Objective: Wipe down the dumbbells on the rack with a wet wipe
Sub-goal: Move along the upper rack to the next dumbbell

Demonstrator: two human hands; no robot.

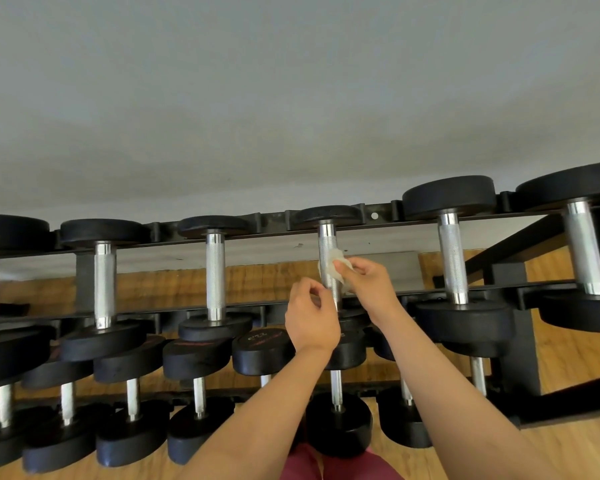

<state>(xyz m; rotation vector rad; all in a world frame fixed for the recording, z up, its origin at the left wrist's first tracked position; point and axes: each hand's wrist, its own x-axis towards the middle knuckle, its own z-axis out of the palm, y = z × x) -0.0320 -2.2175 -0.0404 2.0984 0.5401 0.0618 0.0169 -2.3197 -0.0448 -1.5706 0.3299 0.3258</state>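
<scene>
Top tier of the black steel rack (271,221), fourth along: a black round-headed dumbbell with a knurled steel handle (327,244).

- Our right hand (368,285) pinches a crumpled white wet wipe (333,268) against the right side of the handle's middle.
- Our left hand (312,320) sits just beside the handle's near end with its fingers curled. We cannot tell whether it grips the steel or only hovers.

Orientation: the dumbbell's long axis runs front to back across the rack. One head sits on the far rail by the grey wall (291,98), and the other points at us, mostly hidden behind our hands.

Risks, as we judge them:
- The thin wipe may snag on the knurling and tear or bunch.
- Wiping one side only would leave the far face of the handle, and both heads, uncleaned.
- A sideways push could roll the dumbbell in its cradle towards its neighbours and pinch our fingers.
</scene>
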